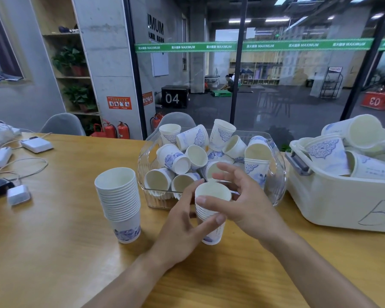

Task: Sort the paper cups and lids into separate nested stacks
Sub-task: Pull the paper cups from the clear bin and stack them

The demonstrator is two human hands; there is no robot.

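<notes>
A short nested stack of white paper cups with blue print stands on the wooden table in front of me. My left hand grips it from the left, thumb across its front. My right hand touches the rim of the top cup from the right, thumb laid across the stack's front, fingers spread. A taller nested cup stack stands to the left. Behind my hands a clear plastic bin holds several loose cups lying at all angles. No lids are visible.
A white lidded-type tub marked "5", full of more cups, sits at the right. White chargers, a black device and cables lie at the table's left end. Grey chairs and a glass wall stand behind the table.
</notes>
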